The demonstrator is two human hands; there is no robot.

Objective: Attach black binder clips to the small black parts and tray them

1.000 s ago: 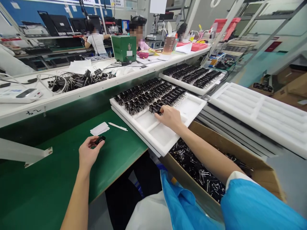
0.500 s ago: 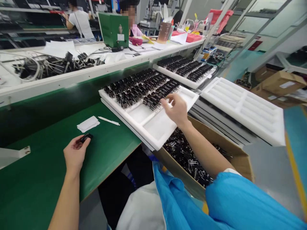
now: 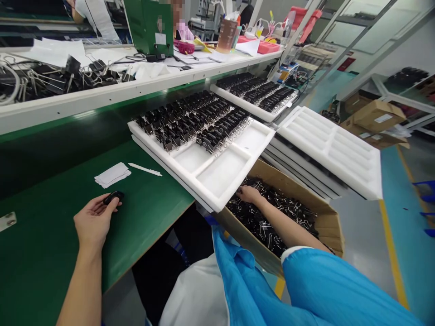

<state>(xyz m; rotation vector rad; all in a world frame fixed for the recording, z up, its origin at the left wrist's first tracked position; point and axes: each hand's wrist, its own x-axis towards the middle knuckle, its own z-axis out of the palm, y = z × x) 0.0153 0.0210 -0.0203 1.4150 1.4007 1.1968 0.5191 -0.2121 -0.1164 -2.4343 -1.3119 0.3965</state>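
My left hand (image 3: 95, 217) is closed on a small glossy black part (image 3: 113, 197), held in a pinch just over the green tabletop (image 3: 142, 226). My right hand (image 3: 250, 194) is down in a cardboard box (image 3: 326, 226) full of loose black binder clips (image 3: 272, 226). Its fingertips are lost among the dark clips beside the tray edge, so their grip does not show. Above the box, a white tray (image 3: 217, 199) carries rows of black parts with binder clips (image 3: 220, 131) on them.
White paper slips (image 3: 113, 174) and a white pen (image 3: 145, 170) lie on the tabletop. A second filled tray (image 3: 268, 117) sits behind, near stacked white trays (image 3: 356, 172). More binder clips (image 3: 57, 81) lie on the shelf, with a green metal box (image 3: 149, 31). A co-worker stands far back.
My right hand has left the tray's row of parts and moved down into the box of binder clips. The left hand keeps its hold on the black part. The view has shifted slightly.
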